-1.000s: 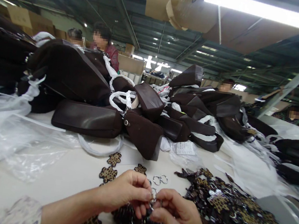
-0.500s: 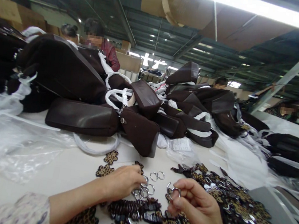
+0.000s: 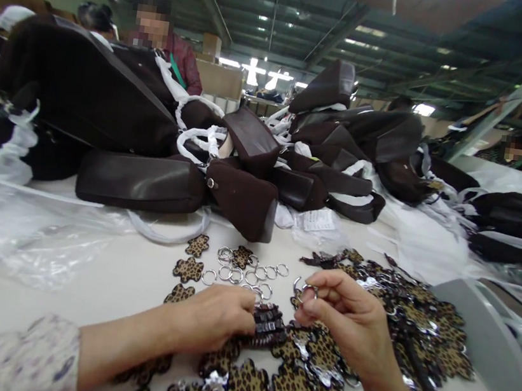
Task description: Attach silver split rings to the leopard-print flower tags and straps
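My right hand (image 3: 351, 313) pinches a silver metal ring (image 3: 298, 285) that gapes open at its upper left. Lower down, my left hand (image 3: 221, 315) is closed, with its curled fingers against the left end of a bundle of dark gathered straps (image 3: 267, 326); its fingertips are hidden. Loose silver rings (image 3: 237, 275) lie just beyond the left hand. Flower-shaped leopard-print tags (image 3: 188, 269) sit beside them, and more leopard-print tags (image 3: 250, 386) are spread in front of me. One leopard-print tag shows partly behind the ring in my right hand.
A heap of leopard-print pieces with straps and metal clasps (image 3: 432, 320) covers the table at right, beside a grey bin (image 3: 487, 341). Dark brown bags (image 3: 142, 181) with white-wrapped handles are piled across the back. Clear plastic (image 3: 43, 244) lies left. A person (image 3: 182, 60) stands behind the bags.
My left hand has moved from the loose rings towards me, onto the dark straps, uncovering several rings. My right hand still pinches the open ring. The view has tilted down.
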A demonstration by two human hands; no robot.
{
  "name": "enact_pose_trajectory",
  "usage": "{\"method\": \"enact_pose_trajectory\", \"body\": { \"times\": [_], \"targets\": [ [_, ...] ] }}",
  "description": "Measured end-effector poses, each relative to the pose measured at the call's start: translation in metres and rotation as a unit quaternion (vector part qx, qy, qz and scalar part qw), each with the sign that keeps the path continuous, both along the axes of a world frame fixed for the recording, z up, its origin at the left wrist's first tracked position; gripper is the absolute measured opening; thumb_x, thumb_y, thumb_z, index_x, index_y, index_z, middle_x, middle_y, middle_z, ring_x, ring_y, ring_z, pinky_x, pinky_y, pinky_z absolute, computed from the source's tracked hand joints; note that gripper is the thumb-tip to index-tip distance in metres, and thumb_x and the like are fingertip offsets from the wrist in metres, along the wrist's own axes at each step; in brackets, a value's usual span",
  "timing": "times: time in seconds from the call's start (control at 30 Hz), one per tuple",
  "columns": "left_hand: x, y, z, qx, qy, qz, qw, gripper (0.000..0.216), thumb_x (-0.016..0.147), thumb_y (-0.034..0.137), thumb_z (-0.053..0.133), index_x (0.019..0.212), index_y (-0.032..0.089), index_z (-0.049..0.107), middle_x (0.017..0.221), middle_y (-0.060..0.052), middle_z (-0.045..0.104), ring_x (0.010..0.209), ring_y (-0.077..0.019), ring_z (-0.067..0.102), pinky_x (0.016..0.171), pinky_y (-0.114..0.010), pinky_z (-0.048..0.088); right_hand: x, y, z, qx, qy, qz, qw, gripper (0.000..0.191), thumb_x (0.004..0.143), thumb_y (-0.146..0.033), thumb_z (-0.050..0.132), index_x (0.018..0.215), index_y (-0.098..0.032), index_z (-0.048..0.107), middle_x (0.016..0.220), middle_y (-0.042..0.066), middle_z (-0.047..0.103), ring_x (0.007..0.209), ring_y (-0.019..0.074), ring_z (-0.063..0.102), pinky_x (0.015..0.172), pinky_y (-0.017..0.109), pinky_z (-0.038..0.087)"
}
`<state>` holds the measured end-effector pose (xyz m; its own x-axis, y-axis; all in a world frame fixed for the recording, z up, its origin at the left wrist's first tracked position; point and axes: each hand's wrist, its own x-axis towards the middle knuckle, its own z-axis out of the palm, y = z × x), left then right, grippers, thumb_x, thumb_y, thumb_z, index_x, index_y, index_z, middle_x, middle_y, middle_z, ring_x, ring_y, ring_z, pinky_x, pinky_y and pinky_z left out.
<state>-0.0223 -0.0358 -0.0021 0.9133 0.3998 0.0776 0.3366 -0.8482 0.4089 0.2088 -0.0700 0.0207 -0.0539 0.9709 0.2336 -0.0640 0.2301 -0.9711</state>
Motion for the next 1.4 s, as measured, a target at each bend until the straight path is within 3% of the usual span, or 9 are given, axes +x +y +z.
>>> {"method": "enact_pose_trajectory", "body": {
  "times": [0.1, 0.2, 0.3, 0.47, 0.6, 0.73, 0.83, 1.17, 1.4],
  "targets": [
    [-0.009, -0.004, 0.017, -0.050, -0.009, 0.062, 0.997, 0.025, 0.091, 0.006, 0.047, 0.089, 0.020, 0.068, 0.090, -0.003, 0.061, 0.081, -0.0145, 0.056, 0.068, -0.025, 0.041, -0.001, -0.002, 0.001, -0.011, -0.006, 0.015, 1.000, 0.017, 0.074, -0.014, 0.080, 0.087, -0.019, 0.070, 0.065, -0.002, 0.074, 0.055, 0.0129, 0.073, 0.055, 0.021, 0.065],
    [-0.018, -0.019, 0.029, -0.056, 0.071, 0.091, 0.992, 0.006, 0.086, 0.022, 0.065, 0.089, 0.019, 0.068, 0.096, -0.006, 0.061, 0.084, -0.0197, 0.058, 0.067, -0.029, 0.043, -0.002, -0.003, 0.001, -0.019, -0.006, 0.020, 1.000, 0.015, 0.075, -0.016, 0.080, 0.085, -0.018, 0.070, 0.064, -0.001, 0.074, 0.054, 0.0141, 0.073, 0.055, 0.023, 0.066],
    [-0.026, -0.037, 0.020, -0.005, 0.121, 0.083, 0.989, 0.023, 0.081, 0.027, 0.071, 0.100, 0.017, 0.064, 0.101, -0.008, 0.062, 0.086, -0.0235, 0.057, 0.065, -0.031, 0.043, -0.003, -0.002, 0.000, -0.027, -0.012, 0.025, 0.999, 0.015, 0.074, -0.017, 0.080, 0.085, -0.018, 0.070, 0.064, -0.001, 0.074, 0.054, 0.0149, 0.073, 0.054, 0.024, 0.065],
    [-0.035, -0.045, 0.002, 0.063, 0.109, 0.073, 0.989, 0.032, 0.085, 0.006, 0.048, 0.116, 0.013, 0.056, 0.106, -0.014, 0.063, 0.090, -0.0251, 0.056, 0.070, -0.033, 0.045, -0.009, -0.003, -0.001, -0.040, 0.003, 0.020, 0.999, 0.014, 0.073, -0.017, 0.080, 0.084, -0.019, 0.071, 0.062, -0.002, 0.073, 0.053, 0.0136, 0.072, 0.053, 0.021, 0.063],
    [-0.039, -0.025, 0.009, -0.100, 0.021, 0.160, 0.982, 0.029, 0.082, 0.005, 0.042, 0.102, 0.016, 0.059, 0.092, -0.009, 0.065, 0.082, -0.0204, 0.059, 0.074, -0.033, 0.048, -0.016, -0.007, -0.001, -0.057, 0.028, 0.035, 0.997, 0.015, 0.071, -0.017, 0.081, 0.082, -0.020, 0.071, 0.060, -0.003, 0.073, 0.050, 0.0126, 0.070, 0.051, 0.020, 0.059],
    [-0.033, -0.009, 0.016, -0.464, -0.177, 0.278, 0.822, 0.012, 0.078, 0.022, 0.050, 0.089, 0.020, 0.049, 0.068, 0.004, 0.053, 0.055, -0.0120, 0.054, 0.053, -0.026, 0.049, -0.026, -0.010, -0.002, -0.133, 0.067, 0.076, 0.986, 0.017, 0.065, -0.017, 0.085, 0.075, -0.019, 0.071, 0.057, -0.003, 0.073, 0.048, 0.0105, 0.069, 0.048, 0.017, 0.054],
    [-0.025, -0.008, 0.019, -0.546, -0.245, 0.290, 0.747, 0.027, 0.064, 0.027, 0.064, 0.084, 0.020, 0.047, 0.065, 0.008, 0.047, 0.048, -0.0080, 0.047, 0.045, -0.023, 0.046, -0.033, -0.011, -0.007, -0.183, 0.096, 0.133, 0.969, 0.020, 0.063, -0.018, 0.088, 0.072, -0.017, 0.070, 0.055, -0.004, 0.071, 0.046, 0.0080, 0.067, 0.045, 0.013, 0.049],
    [-0.019, -0.010, 0.022, -0.483, -0.229, 0.328, 0.779, 0.024, 0.059, 0.021, 0.055, 0.083, 0.018, 0.055, 0.068, 0.003, 0.062, 0.045, -0.0071, 0.042, 0.039, -0.018, 0.036, -0.048, 0.001, -0.043, -0.241, 0.146, 0.239, 0.929, 0.028, 0.053, -0.018, 0.092, 0.071, -0.016, 0.070, 0.054, -0.003, 0.071, 0.041, 0.0033, 0.057, 0.039, 0.008, 0.043],
    [-0.022, -0.016, 0.020, -0.292, -0.259, 0.273, 0.879, 0.020, 0.063, 0.009, 0.051, 0.077, 0.017, 0.064, 0.073, 0.002, 0.064, 0.069, -0.0116, 0.053, 0.062, -0.021, 0.040, -0.055, 0.000, -0.038, -0.269, 0.155, 0.204, 0.928, 0.032, 0.054, -0.020, 0.093, 0.073, -0.015, 0.069, 0.052, -0.003, 0.071, 0.038, 0.0052, 0.062, 0.039, 0.009, 0.048]
  ]
}}
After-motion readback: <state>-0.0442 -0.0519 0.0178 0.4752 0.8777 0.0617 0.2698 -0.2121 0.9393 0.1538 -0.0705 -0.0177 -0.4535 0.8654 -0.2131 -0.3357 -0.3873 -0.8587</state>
